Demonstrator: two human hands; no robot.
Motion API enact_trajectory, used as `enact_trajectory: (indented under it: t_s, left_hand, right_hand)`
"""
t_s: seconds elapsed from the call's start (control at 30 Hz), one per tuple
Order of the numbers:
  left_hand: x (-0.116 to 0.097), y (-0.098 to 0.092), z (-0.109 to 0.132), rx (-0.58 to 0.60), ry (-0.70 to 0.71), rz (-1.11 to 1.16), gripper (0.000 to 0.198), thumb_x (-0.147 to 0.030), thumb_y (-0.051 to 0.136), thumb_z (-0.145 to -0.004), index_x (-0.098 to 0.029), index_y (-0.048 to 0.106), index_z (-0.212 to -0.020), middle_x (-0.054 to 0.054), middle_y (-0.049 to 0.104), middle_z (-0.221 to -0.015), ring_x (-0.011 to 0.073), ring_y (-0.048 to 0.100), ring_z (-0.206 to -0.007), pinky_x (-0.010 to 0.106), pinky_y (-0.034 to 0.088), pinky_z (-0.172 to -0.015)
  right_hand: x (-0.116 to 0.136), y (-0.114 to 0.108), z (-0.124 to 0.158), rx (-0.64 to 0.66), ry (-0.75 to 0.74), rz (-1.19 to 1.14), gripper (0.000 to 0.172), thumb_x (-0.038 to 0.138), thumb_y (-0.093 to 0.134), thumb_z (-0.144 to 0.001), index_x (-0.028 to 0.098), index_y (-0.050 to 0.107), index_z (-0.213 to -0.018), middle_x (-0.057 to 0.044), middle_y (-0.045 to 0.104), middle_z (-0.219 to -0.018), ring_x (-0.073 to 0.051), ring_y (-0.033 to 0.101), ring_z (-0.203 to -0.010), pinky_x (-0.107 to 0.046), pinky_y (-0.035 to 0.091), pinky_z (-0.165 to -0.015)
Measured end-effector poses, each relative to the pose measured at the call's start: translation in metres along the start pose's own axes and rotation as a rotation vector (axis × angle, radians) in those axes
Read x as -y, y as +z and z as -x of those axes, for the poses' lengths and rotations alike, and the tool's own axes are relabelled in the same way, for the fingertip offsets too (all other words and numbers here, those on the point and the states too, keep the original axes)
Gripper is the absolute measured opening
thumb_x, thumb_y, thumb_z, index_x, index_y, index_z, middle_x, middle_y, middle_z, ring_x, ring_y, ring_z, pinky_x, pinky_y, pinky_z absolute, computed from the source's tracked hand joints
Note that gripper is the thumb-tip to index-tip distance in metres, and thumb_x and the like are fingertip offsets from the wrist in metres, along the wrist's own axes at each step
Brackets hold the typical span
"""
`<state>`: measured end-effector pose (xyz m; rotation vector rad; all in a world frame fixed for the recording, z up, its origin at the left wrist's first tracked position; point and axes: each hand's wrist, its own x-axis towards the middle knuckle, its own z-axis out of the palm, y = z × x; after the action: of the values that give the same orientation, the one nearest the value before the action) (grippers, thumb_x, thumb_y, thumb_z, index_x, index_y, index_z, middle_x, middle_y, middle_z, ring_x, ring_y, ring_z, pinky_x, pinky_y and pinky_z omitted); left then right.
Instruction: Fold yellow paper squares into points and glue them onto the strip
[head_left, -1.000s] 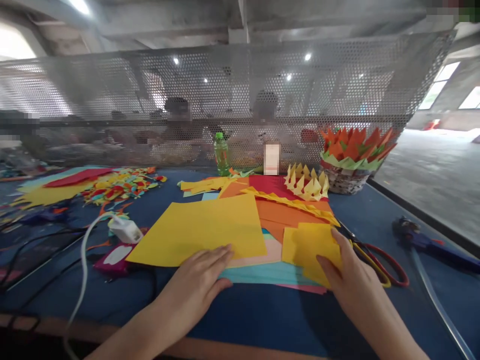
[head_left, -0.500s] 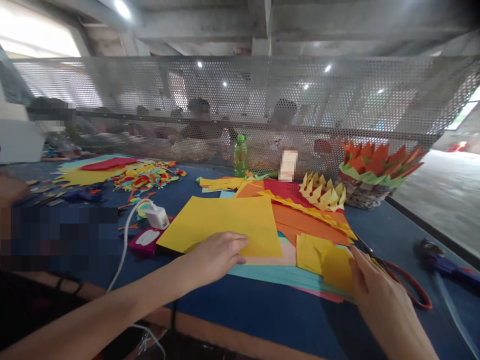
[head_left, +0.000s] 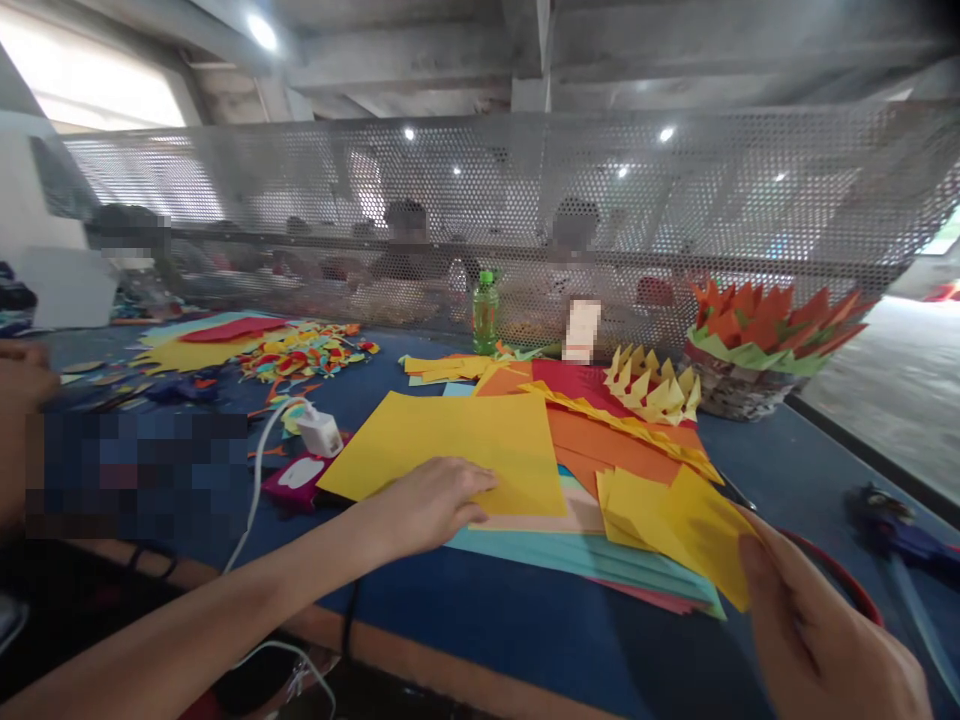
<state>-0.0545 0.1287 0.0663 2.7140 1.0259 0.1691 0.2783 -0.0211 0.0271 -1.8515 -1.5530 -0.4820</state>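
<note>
My left hand (head_left: 442, 500) rests on a large yellow sheet (head_left: 457, 425), its fingers bent and close together on the paper. The sheet lies on a stack of light blue and pink paper (head_left: 592, 560). My right hand (head_left: 817, 610) pinches the edge of a small yellow piece (head_left: 709, 525) between thumb and fingers. That piece is lifted at a tilt, beside other small yellow pieces (head_left: 626, 505) on the stack. Behind them lie orange sheets (head_left: 600, 445) with a yellow zigzag strip (head_left: 637, 430) across them.
A woven basket (head_left: 739, 385) with orange paper points and a yellow paper crown (head_left: 652, 385) stand at the back right. A glue gun (head_left: 900, 530) lies far right. Left are a white charger (head_left: 319, 432), paper scraps (head_left: 300, 350) and another person's hand (head_left: 22, 380). A green bottle (head_left: 485, 315) stands behind.
My right hand has moved right and toward me, raising the small yellow piece off the stack. My left hand has stayed on the large sheet. The view has shifted slightly.
</note>
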Motion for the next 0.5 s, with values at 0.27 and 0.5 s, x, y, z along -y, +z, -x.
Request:
enact_trajectory:
  t_s: [0.27,0.5]
  left_hand:
    - [-0.005,0.003,-0.002,-0.018,0.002,-0.080,0.032,-0.037,0.062,-0.099,-0.016,0.065,-0.123,0.009,0.070,-0.119,0.0223,0.069,-0.105,0.045,0.057,-0.093]
    - [-0.016,0.020,-0.006,-0.081,-0.068,-0.233,0.035,-0.030,0.061,-0.100,-0.017,0.057,-0.132,0.010,0.067,-0.121,0.0226,0.068,-0.104,0.045,0.059,-0.091]
  right_hand:
    - [-0.005,0.003,0.002,-0.050,-0.060,0.071,0.047,0.050,0.040,-0.103,0.023,0.070,-0.127,-0.006,0.081,-0.085,-0.023,0.072,-0.049,-0.026,0.049,-0.035]
    - [0.013,0.004,0.011,-0.009,0.140,-0.069,0.047,0.047,0.035,-0.106,0.027,0.063,-0.136,-0.003,0.081,-0.099,-0.024,0.077,-0.064,-0.027,0.055,-0.047]
